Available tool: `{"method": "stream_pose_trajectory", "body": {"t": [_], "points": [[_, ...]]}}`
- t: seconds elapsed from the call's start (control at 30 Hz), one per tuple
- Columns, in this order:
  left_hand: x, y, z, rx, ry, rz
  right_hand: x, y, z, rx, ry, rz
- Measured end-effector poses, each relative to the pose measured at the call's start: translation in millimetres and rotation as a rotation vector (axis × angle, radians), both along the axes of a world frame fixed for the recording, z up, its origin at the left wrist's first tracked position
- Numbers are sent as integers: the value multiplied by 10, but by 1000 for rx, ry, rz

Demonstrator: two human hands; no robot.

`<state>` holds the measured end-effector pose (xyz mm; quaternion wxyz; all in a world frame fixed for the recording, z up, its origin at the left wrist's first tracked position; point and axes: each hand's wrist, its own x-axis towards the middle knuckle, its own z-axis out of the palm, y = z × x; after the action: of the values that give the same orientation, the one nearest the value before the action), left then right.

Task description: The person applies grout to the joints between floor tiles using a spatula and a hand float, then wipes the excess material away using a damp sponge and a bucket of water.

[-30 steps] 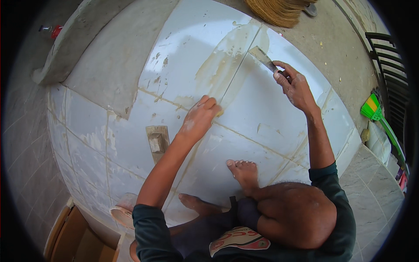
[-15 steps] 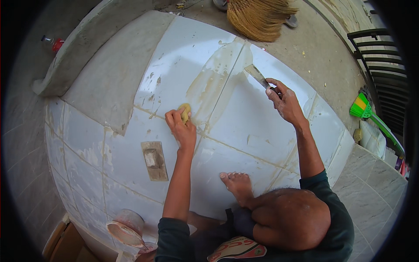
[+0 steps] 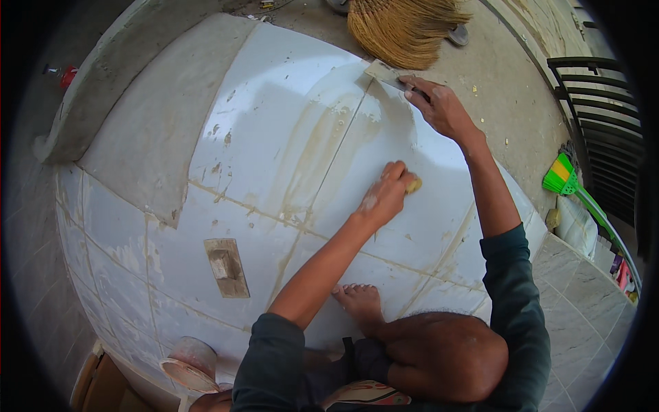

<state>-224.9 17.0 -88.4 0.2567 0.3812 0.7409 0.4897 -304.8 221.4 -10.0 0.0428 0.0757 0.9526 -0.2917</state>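
My left hand (image 3: 386,194) is closed round a yellow sponge (image 3: 412,184) over the white floor tiles (image 3: 274,123), right of the open joint between two tiles. Most of the sponge is hidden by the fingers. Farther away, my right hand (image 3: 441,110) grips the dark handle of a putty knife (image 3: 388,74). Its flat blade lies by the far end of that joint, at the tiles' edge. Wet, greyish-brown grout smears (image 3: 319,137) streak the tile left of the joint. On the tiles to the left rests a grouting float (image 3: 227,268) with a block handle, untouched.
A straw broom (image 3: 408,31) lies beyond the far edge. At the left rises a curved concrete kerb (image 3: 89,89) beside bare cement (image 3: 161,117). A smeared bucket (image 3: 192,364) stands at the lower left. Right are a green broom (image 3: 561,177) and black metal railing (image 3: 604,113).
My left hand has swept the sponge rightward across the joint. My right hand has taken the putty knife farther away and slightly left. The smears left of the joint look more spread out.
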Motion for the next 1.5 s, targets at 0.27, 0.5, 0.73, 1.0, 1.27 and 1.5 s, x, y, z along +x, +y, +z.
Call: {"method": "stream_pose_trajectory", "body": {"t": [0.27,0.5,0.73,1.0,1.27,1.5], "points": [[456,-1605,546,-69,-68,477,153,-82,106,281,-324,111],[147,-2099,755,-148,-13,716,32,-111,-146,178,-190,146],[446,-2201,930,-145,-40,764,153,-440,-184,193,-153,168],[988,-2192,1006,-96,-90,677,161,-643,142,61,-71,186],[1248,-2309,1037,-108,-73,673,683,-1209,198,30,-319,284],[1357,-2317,962,-93,-73,740,1128,-1223,-2,177,-326,261]]}}
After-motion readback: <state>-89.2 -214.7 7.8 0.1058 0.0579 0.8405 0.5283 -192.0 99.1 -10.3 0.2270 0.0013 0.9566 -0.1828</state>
